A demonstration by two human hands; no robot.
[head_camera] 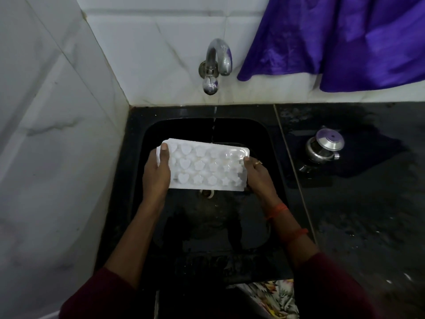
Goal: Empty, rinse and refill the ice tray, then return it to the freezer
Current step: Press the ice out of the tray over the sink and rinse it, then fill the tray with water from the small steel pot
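A white ice tray [207, 166] with heart and star shaped pockets is held over the black sink [147, 139], tilted slightly toward me. My left hand [157, 173] grips its left end, thumb on top. Its right end is gripped by my right hand [258, 172], which wears a ring. A thin stream of water [214, 125] falls from the steel tap [213, 65] and lands at the tray's far edge. The pockets look whitish; I cannot tell whether they hold ice or water.
The sink drain [207, 193] shows below the tray. A small steel lidded pot [325, 146] stands on the wet black counter [368, 203] to the right. A purple cloth [345, 40] hangs on the tiled wall at the upper right. White marble wall closes the left side.
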